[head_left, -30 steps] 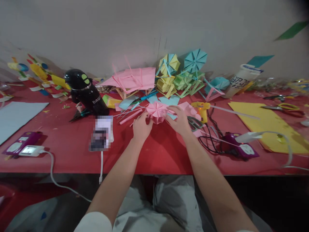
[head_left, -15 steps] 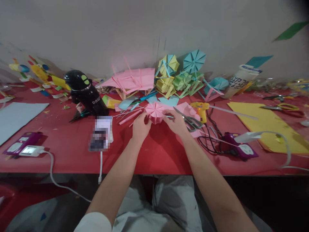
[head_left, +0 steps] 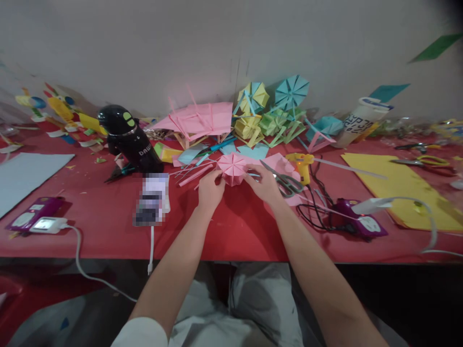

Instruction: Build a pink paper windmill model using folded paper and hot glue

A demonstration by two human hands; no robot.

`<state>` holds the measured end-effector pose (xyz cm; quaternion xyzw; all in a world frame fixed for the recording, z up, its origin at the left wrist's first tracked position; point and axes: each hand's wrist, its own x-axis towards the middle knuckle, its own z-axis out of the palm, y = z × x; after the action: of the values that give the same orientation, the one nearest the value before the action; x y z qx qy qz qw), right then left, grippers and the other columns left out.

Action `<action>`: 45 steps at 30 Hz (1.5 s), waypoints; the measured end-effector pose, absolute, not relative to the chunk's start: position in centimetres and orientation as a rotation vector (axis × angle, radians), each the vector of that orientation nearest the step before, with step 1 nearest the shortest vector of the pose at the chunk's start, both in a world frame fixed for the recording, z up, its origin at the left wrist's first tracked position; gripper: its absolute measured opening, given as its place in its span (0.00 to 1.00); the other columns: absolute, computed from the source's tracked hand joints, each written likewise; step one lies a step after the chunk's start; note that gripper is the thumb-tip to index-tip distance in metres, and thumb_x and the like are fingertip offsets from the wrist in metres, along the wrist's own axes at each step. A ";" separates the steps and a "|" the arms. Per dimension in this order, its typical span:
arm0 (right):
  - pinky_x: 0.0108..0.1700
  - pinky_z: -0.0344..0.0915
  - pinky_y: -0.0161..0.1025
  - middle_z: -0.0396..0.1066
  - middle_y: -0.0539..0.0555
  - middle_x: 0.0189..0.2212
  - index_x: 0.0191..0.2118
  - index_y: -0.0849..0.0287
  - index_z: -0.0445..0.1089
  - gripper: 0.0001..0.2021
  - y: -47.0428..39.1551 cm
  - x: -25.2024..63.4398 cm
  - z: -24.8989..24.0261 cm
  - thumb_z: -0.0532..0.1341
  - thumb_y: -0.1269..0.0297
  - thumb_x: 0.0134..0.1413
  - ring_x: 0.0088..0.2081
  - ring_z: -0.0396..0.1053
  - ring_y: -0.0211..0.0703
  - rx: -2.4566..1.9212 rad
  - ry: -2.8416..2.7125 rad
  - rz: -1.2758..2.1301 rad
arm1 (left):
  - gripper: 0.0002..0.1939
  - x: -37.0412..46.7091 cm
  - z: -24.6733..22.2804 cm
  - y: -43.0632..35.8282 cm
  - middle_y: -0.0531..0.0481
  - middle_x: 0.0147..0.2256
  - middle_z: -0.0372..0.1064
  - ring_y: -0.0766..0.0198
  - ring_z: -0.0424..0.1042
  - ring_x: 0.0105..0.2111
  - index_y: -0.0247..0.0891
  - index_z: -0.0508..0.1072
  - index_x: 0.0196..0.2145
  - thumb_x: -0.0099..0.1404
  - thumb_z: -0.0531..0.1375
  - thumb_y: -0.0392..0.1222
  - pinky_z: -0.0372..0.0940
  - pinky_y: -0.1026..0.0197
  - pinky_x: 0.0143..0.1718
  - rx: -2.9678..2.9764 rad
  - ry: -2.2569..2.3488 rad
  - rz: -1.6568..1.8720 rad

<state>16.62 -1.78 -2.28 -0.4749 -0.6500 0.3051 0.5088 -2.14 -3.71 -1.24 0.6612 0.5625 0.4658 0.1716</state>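
Note:
Between my two hands is a pink folded-paper piece (head_left: 233,166), pleated on top like a small octagonal umbrella. My left hand (head_left: 211,185) pinches its left edge, and my right hand (head_left: 263,182) grips its right edge with thumb and fingers. The fingertips are partly hidden behind the paper. Rolled pink paper strips (head_left: 195,176) lie just left of my left hand. Dark-handled scissors (head_left: 287,184) rest against the right side of my right hand, over pink paper scraps (head_left: 282,164).
A yellow glue gun (head_left: 303,166) stands to the right, its dark cord leading toward a purple power strip (head_left: 361,221). At the left are a black bottle (head_left: 128,140) and a phone (head_left: 152,200). Behind my hands stand folded-paper models (head_left: 253,123). Yellow sheets (head_left: 390,188) lie at the right.

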 end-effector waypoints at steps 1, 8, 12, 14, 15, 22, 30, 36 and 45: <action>0.47 0.75 0.50 0.76 0.61 0.46 0.45 0.58 0.74 0.17 -1.8 16.6 -2.3 0.65 0.54 0.52 0.44 0.75 0.49 -1.142 -1.565 0.736 | 0.12 -2.1 -1.1 -3.8 0.46 0.38 0.80 0.58 0.78 0.39 0.37 0.78 0.38 0.60 0.59 0.27 0.71 0.56 0.46 1.864 1.601 1.322; 0.46 0.74 0.49 0.76 0.61 0.45 0.43 0.58 0.73 0.15 -1.8 16.5 -2.3 0.64 0.55 0.52 0.43 0.75 0.48 -1.145 -1.553 0.731 | 0.11 -2.2 -1.2 -3.6 0.47 0.37 0.80 0.59 0.78 0.39 0.37 0.78 0.35 0.59 0.59 0.27 0.71 0.57 0.46 1.831 1.570 1.350; 0.46 0.74 0.49 0.76 0.61 0.45 0.43 0.59 0.73 0.15 -1.8 16.4 -2.3 0.64 0.56 0.52 0.43 0.75 0.48 -1.152 -1.556 0.716 | 0.10 -2.3 -1.4 -3.5 0.46 0.36 0.79 0.58 0.78 0.37 0.36 0.77 0.35 0.58 0.59 0.27 0.71 0.56 0.44 1.857 1.568 1.358; 0.46 0.74 0.49 0.75 0.61 0.45 0.43 0.59 0.73 0.15 -1.8 16.4 -2.3 0.63 0.56 0.53 0.43 0.75 0.48 -1.148 -1.559 0.710 | 0.09 -2.3 -1.4 -3.4 0.46 0.35 0.79 0.58 0.77 0.36 0.35 0.77 0.34 0.58 0.59 0.27 0.70 0.56 0.43 1.875 1.562 1.357; 0.46 0.74 0.49 0.75 0.61 0.44 0.43 0.59 0.72 0.15 -1.8 16.4 -2.3 0.63 0.55 0.53 0.43 0.75 0.48 -1.145 -1.560 0.710 | 0.09 -2.3 -1.4 -3.4 0.46 0.35 0.79 0.58 0.77 0.36 0.35 0.77 0.33 0.58 0.59 0.27 0.70 0.57 0.43 1.881 1.563 1.356; 0.45 0.74 0.47 0.75 0.60 0.44 0.41 0.58 0.72 0.16 -2.0 16.2 -2.1 0.64 0.52 0.52 0.42 0.75 0.47 -1.136 -1.528 0.730 | 0.09 -2.4 -1.6 -3.2 0.47 0.35 0.78 0.59 0.76 0.36 0.37 0.76 0.34 0.59 0.58 0.29 0.69 0.57 0.43 1.888 1.564 1.380; 0.36 0.71 0.41 0.75 0.56 0.34 0.34 0.58 0.72 0.18 -2.5 16.2 -0.7 0.62 0.46 0.55 0.36 0.73 0.45 -1.248 -1.444 0.661 | 0.15 -2.6 -1.3 -3.2 0.43 0.44 0.77 0.53 0.73 0.46 0.37 0.76 0.44 0.60 0.59 0.30 0.65 0.50 0.51 2.006 1.696 1.480; 0.42 0.71 0.43 0.73 0.57 0.44 0.44 0.53 0.74 0.12 -3.4 16.0 0.3 0.62 0.53 0.59 0.44 0.71 0.46 -1.033 -1.658 0.430 | 0.16 -2.6 0.9 -3.8 0.47 0.42 0.75 0.54 0.70 0.48 0.45 0.78 0.46 0.64 0.57 0.34 0.60 0.50 0.53 2.268 1.743 1.444; 0.39 0.69 0.42 0.67 0.53 0.33 0.51 0.49 0.74 0.14 -3.5 15.6 0.5 0.62 0.62 0.60 0.35 0.67 0.43 -1.014 -1.816 0.289 | 0.23 -2.1 2.5 -3.1 0.50 0.40 0.78 0.53 0.68 0.52 0.48 0.73 0.54 0.62 0.60 0.32 0.53 0.49 0.59 2.464 1.518 1.244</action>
<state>15.58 -3.45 0.48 -0.4188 -0.7500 0.1193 0.4978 -2.09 -3.13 2.53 0.7821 0.4820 0.3949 -0.0043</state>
